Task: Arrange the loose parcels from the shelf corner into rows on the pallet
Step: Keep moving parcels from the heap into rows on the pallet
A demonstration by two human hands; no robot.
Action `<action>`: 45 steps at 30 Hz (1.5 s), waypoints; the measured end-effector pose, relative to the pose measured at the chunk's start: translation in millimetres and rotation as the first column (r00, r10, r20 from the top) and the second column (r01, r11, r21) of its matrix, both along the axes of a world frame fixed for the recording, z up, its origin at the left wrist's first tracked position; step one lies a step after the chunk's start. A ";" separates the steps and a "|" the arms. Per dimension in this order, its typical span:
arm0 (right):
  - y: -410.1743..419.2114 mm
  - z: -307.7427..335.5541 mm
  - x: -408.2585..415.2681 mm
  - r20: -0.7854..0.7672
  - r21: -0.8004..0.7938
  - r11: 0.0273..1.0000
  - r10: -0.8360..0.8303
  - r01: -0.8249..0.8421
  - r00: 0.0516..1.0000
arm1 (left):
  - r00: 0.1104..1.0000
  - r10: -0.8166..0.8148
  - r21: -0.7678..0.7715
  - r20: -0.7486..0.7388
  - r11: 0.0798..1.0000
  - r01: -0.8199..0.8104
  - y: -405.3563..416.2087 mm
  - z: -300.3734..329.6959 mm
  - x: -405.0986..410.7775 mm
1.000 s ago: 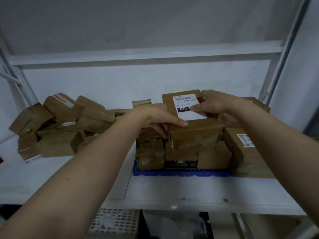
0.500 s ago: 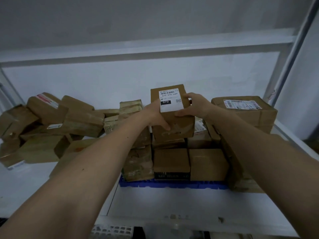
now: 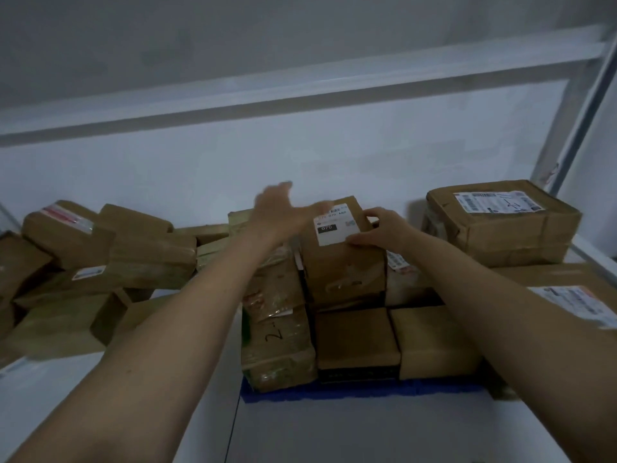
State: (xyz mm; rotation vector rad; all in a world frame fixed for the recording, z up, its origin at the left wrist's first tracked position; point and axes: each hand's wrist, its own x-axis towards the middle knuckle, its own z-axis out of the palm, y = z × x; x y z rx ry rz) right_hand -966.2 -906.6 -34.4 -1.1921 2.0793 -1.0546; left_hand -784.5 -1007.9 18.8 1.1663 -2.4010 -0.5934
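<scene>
Parcel storeroom: labelled cardboard parcels point(image 3: 347, 259) piled on white metal shelving point(image 3: 300, 81).

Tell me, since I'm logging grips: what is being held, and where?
The right hand grips the labelled parcel at its top right edge; the left hand holds nothing.
</scene>
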 end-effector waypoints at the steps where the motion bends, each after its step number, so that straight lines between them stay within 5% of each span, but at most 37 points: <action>1: -2.8 -0.7 1.2 0.005 -0.002 1.000 -0.030 0.030 1.000 | 0.989 0.109 -0.040 -0.103 0.993 -0.114 -11.2 0.9 8.2; 3: -7.1 -0.9 4.2 0.052 -0.004 0.995 -0.094 0.095 0.994 | 0.941 0.282 0.073 -0.190 0.959 -0.273 -32.9 -4.2 28.5; 5: -8.5 -1.3 6.4 0.156 0.010 0.991 -0.134 0.134 0.979 | 0.885 0.423 0.442 -0.195 0.843 -0.305 -47.5 -19.7 46.0; 8: -8.8 -8.2 10.0 0.309 0.059 0.988 -0.153 0.142 0.939 | 0.871 0.451 0.833 -0.195 0.545 -0.097 -56.6 -49.8 68.4; 11: -11.5 -14.4 18.0 0.460 0.028 0.985 -0.163 0.169 0.873 | 0.884 0.393 0.888 -0.253 0.456 0.052 -69.7 -65.9 77.8; 28: -12.5 -12.3 44.2 0.501 0.029 0.957 -0.264 0.288 0.825 | 0.922 0.260 0.869 -0.287 0.475 0.137 -96.9 -70.9 78.0; 35: 21.5 -15.1 30.1 0.129 -0.004 0.869 -0.491 0.495 0.862 | 0.859 0.340 0.791 -0.383 0.602 0.114 -71.3 -60.9 76.9; 38: 44.9 -25.8 33.7 -0.235 0.258 0.914 -0.256 0.314 0.938 | 0.797 0.486 0.654 -0.359 0.740 -0.156 -49.9 -67.8 76.8; 40: 57.5 -27.3 49.2 -0.418 0.401 0.894 -0.013 0.198 0.908 | 0.749 0.521 0.554 -0.408 0.794 -0.251 -37.3 -75.0 78.3; 43: 68.6 -34.1 67.3 -0.370 0.538 0.839 0.329 -0.088 0.869 | 0.693 0.532 0.473 -0.486 0.827 -0.304 -21.2 -80.5 81.2; 45: 74.0 -41.1 78.2 -0.273 0.602 0.777 0.416 -0.183 0.868 | 0.686 0.523 0.453 -0.507 0.838 -0.304 -8.0 -80.4 82.2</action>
